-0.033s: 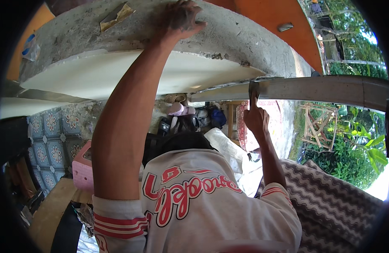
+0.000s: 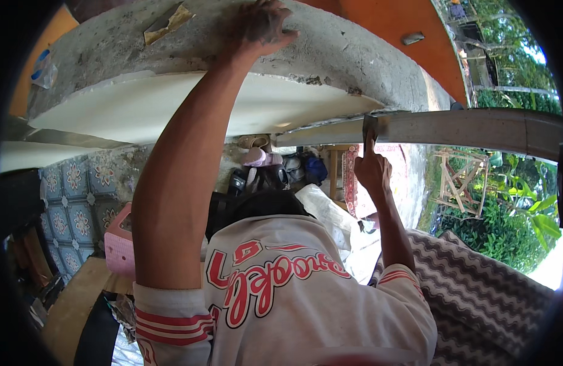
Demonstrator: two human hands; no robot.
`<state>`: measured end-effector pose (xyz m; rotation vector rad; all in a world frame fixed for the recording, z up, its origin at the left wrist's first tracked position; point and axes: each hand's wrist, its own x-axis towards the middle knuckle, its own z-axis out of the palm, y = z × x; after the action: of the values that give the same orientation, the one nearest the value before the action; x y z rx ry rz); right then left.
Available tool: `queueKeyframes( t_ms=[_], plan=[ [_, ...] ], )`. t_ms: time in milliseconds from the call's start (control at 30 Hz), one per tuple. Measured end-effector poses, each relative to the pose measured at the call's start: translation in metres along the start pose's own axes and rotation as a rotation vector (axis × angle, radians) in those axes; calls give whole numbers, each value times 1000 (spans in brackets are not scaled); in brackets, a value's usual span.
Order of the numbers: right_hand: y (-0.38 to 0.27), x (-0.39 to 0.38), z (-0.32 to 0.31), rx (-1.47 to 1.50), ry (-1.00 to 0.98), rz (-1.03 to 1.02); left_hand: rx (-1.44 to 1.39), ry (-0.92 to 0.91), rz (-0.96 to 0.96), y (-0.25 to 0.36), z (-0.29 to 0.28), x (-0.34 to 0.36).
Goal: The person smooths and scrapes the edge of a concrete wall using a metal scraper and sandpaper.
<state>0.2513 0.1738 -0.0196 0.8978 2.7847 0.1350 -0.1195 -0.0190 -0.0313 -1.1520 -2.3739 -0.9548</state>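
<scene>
In my right hand [image 2: 374, 171] is a putty knife [image 2: 370, 126], with one finger stretched along its blade. The blade lies against the pale beam [image 2: 464, 129], near where it meets the white wall surface [image 2: 293, 100]. High up, my left hand [image 2: 264, 27] rests on the rough grey concrete ledge [image 2: 367, 64], thumb apart from the other fingers and nothing visible in it. The fingertips are partly lost in shade.
A torn piece of brown paper [image 2: 167, 25] and a small clear bag with a blue ring [image 2: 45, 70] lie on the ledge. Shoes [image 2: 263, 171] crowd the floor below. A pink plastic item [image 2: 118, 244] is at left, a striped cloth [image 2: 476, 287] at right.
My right hand and the putty knife have shifted very slightly to the right along the beam. My left hand keeps its place on the ledge.
</scene>
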Motion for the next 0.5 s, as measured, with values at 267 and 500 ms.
queueKeyframes(
  t_ms=[267, 500],
  plan=[
    [14, 17, 43, -54, -56, -32, 18, 9, 5, 5, 1, 2],
    [0, 42, 82, -75, -259, -33, 31, -20, -12, 2, 3, -2]
  ],
)
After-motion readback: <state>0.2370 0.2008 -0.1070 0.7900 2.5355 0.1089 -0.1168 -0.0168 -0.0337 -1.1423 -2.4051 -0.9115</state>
